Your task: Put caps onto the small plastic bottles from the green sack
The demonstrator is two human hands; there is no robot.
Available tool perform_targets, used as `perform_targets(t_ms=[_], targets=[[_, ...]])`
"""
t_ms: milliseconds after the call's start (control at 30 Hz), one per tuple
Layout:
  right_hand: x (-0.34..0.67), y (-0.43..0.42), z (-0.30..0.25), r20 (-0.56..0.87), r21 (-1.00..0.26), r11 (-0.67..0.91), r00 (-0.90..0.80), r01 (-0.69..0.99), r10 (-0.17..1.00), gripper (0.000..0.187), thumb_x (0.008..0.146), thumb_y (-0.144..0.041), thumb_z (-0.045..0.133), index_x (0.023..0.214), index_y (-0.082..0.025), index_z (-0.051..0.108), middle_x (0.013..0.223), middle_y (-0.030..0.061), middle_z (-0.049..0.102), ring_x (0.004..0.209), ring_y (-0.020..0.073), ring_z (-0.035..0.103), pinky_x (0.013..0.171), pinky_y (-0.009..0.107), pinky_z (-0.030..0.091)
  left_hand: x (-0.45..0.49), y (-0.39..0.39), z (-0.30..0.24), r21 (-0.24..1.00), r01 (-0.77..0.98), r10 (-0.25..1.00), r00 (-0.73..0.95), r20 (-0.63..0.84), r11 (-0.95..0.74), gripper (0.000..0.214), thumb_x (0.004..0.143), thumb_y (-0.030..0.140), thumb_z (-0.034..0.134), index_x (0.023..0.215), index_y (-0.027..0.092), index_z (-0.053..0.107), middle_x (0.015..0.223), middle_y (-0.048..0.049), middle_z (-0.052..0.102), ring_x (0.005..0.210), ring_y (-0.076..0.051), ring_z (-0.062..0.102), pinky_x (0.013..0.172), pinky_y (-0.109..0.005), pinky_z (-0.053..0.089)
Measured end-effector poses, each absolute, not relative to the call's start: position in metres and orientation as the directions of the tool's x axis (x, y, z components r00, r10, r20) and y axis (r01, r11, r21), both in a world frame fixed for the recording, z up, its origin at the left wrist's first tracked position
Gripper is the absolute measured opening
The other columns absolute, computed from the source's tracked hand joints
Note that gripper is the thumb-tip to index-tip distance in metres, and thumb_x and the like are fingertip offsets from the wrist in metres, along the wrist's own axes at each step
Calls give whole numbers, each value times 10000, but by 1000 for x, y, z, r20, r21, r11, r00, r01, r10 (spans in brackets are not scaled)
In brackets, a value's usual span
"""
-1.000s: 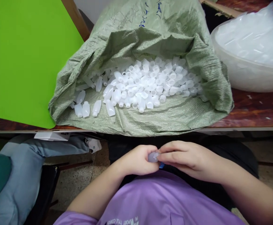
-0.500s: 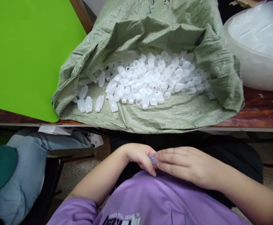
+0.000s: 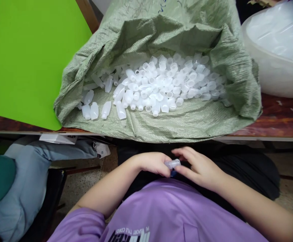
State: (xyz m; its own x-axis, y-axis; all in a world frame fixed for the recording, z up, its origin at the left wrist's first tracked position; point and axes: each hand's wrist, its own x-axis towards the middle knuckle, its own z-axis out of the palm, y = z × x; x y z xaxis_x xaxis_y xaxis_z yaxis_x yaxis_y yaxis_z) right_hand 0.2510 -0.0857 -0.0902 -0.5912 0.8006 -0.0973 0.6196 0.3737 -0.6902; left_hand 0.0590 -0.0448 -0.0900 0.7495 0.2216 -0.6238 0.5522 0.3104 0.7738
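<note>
A small translucent plastic bottle [image 3: 173, 163] is held in my left hand [image 3: 155, 163], whose fingers are closed round one end; the other end sticks out to the right. My right hand [image 3: 199, 168] is at that free end, its fingers spread above and its thumb just below. Whether the thumb touches the bottle I cannot tell. A bit of something dark blue [image 3: 173, 173] shows under the bottle, mostly hidden. Beyond my hands, many similar whitish bottles [image 3: 156, 89] lie heaped in the mouth of a pale green woven sack [image 3: 176, 126].
The sack lies on a reddish-brown table [image 3: 285, 117] with its edge just past my hands. A bright green board [image 3: 30, 60] covers the left side. A large whitish tub [image 3: 275, 72] stands right. At left sits another person in jeans [image 3: 33, 174].
My right hand has opened and drawn back from the bottle, fingers lifting and spreading. More of the bottle now shows, and a dark blue bit has appeared beneath it.
</note>
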Motion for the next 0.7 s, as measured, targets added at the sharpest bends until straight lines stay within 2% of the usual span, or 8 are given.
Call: perform_targets(t_ms=[67,133,200,333,433,500,600,700], targets=[[254,-90,-93,-41,-744,404,-640,532,767,332,862,-388,468,1117,-192,551,1028,88,626,876,169,608,738,289,495,58,-44,-87,777,567,235,744,-625,273,132,586,199,553,606,183,425,540,69,382,486,-65,336,465,-218,250],[256,-93,-96,-123,-777,329,-643,536,756,271,902,-366,396,981,-198,594,816,42,645,720,136,608,643,253,489,58,-45,-83,751,629,251,709,-660,199,107,582,197,545,641,187,456,550,69,416,484,-71,365,458,-213,268],[256,-95,-99,-177,-780,261,-601,568,779,324,912,-404,363,853,-192,601,705,22,619,630,125,583,579,241,472,60,-45,-79,721,679,280,672,-686,137,107,576,191,535,661,191,470,557,68,444,485,-76,391,454,-208,284],[256,-96,-105,47,-750,439,-622,495,782,356,827,-463,516,1032,-177,567,967,92,624,866,183,594,734,302,483,63,-48,-76,705,704,328,649,-686,83,115,582,204,540,670,192,468,565,69,445,488,-72,395,455,-195,292],[256,-95,-109,-26,-766,371,-602,524,798,326,914,-391,361,830,-180,596,701,35,606,632,130,575,599,256,469,64,-51,-78,681,731,345,629,-697,45,150,587,231,564,719,194,501,600,59,493,509,-82,440,460,-191,316],[255,-95,-110,-59,-787,318,-577,530,815,350,920,-395,332,796,-181,581,695,34,600,616,126,567,575,249,466,64,-52,-80,677,735,382,613,-692,48,183,594,237,566,766,198,518,634,52,522,527,-88,468,470,-190,336],[254,-97,-114,63,-736,451,-612,504,788,260,866,-383,458,994,-177,554,942,90,622,834,172,590,712,302,489,63,-53,-82,689,724,405,618,-675,44,220,594,245,587,800,198,528,666,48,540,547,-87,481,488,-186,353],[256,-98,-116,88,-665,544,-669,512,738,192,874,-323,440,873,-180,568,784,59,615,723,156,580,655,290,483,61,-54,-82,684,729,370,633,-680,9,186,585,245,596,748,193,523,638,50,532,534,-87,471,472,-183,343]])
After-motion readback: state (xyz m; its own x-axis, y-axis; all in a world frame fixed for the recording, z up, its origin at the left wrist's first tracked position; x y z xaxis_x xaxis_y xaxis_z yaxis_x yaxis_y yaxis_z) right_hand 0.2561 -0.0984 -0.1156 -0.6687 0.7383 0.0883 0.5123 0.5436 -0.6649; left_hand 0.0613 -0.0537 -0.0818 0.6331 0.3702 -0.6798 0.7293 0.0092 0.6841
